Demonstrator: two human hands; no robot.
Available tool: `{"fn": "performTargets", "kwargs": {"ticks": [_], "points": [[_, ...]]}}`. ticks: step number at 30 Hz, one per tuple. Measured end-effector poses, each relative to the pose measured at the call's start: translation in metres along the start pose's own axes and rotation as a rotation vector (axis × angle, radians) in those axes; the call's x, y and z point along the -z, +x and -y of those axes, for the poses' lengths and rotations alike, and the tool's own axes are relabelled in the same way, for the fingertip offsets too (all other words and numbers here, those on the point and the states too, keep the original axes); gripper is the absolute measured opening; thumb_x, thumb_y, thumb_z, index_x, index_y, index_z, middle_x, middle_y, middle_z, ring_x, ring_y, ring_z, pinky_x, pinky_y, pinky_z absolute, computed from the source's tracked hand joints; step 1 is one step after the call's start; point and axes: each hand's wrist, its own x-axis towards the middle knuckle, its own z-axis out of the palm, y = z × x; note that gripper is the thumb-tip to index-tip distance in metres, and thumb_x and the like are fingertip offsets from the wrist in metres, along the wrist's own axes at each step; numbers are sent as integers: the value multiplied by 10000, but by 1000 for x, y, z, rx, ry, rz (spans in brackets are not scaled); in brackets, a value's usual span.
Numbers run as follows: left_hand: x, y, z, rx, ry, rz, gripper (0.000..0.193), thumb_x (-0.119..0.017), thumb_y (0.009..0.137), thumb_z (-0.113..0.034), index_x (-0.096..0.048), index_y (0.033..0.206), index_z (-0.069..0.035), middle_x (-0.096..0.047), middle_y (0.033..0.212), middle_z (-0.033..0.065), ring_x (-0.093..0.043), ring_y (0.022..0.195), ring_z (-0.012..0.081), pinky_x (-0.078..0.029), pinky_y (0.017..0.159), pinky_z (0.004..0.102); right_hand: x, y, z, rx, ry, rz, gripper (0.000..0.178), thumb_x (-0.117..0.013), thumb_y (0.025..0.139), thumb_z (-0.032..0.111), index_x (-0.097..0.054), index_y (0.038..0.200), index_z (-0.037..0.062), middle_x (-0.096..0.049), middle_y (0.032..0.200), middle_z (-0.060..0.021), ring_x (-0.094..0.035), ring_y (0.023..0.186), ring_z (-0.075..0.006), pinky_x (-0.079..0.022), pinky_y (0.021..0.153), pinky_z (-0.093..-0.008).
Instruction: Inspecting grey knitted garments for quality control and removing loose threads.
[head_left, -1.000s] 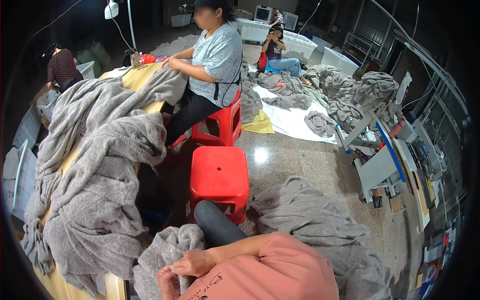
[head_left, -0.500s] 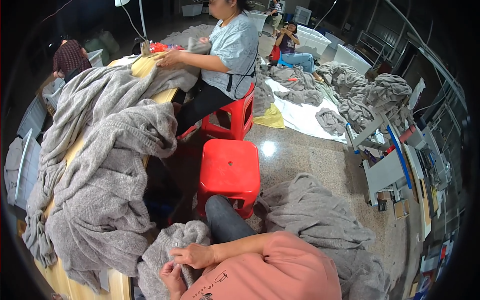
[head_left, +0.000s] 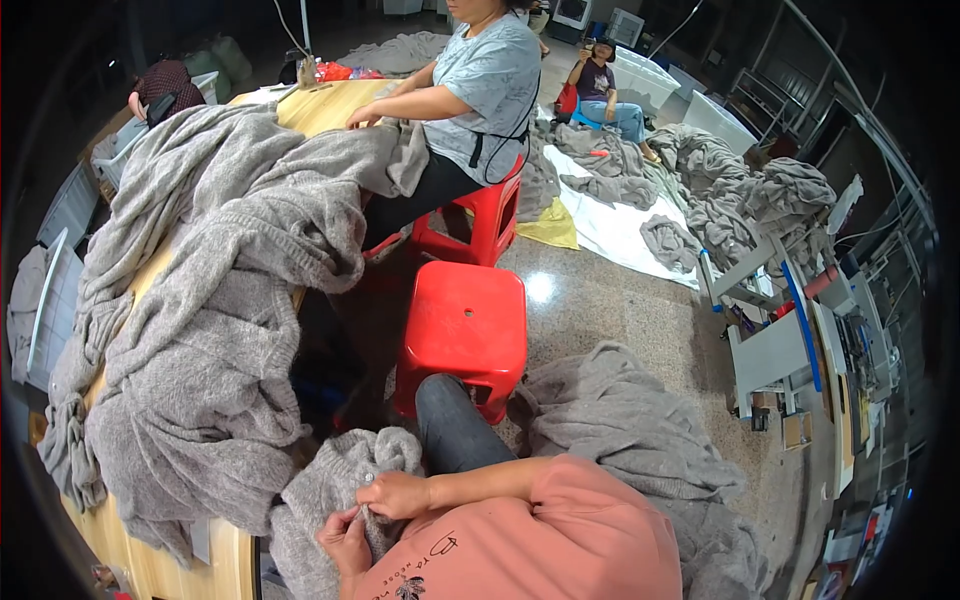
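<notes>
Two bare hands nearly meet over grey knitwear [head_left: 345, 463], left hand [head_left: 346, 541] and right hand [head_left: 398, 495] with fingertips pressed together, anything pinched too small to tell.

Speckled flr [head_left: 610, 315], red plastic stool [head_left: 468, 335], lt. wood tbl [head_left: 330, 105]

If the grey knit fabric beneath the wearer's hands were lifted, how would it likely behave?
The grey knit fabric would probably hang floppy, since it gathers in soft, rounded folds. Its fuzzy surface suggests it would catch rather than slide. Such slack bunching makes rolling unlikely.
</notes>
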Motion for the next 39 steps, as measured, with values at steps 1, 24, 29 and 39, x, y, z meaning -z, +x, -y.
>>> {"fn": "performTargets", "kwargs": {"ticks": [1,24,29,39], "points": [[0,-2,-1,-18,21,-7,126,-546,662,93,-619,751,41,-597,667,36,-508,608,69,-410,567,206,2,-1,3,-1,2,3,72,-519,716,70,-492,768,29,-555,647,-158,-525,589,-371,-384,515,-431],[-14,-10,-16,-405,422,-56,165,-521,653,135,-567,737,2,-571,683,120,-562,589,240,-434,531,281,-5,-18,24,-126,-21,-169,111,-495,727,47,-434,639,18,-507,591,-169,-521,547,-353,-399,476,-422],[-7,-23,-17,-474,495,-77,165,-525,655,133,-572,744,1,-577,688,118,-567,588,225,-437,527,275,-12,-20,29,-23,-188,-158,118,-516,699,41,-427,621,33,-491,561,-124,-520,495,-302,-403,435,-382],[-7,-22,-20,-380,381,-118,153,-529,654,132,-575,735,12,-567,647,95,-540,558,170,-412,505,250,-12,-18,33,103,-333,-192,124,-540,653,26,-424,617,53,-473,537,-84,-518,465,-249,-413,409,-338]]}}
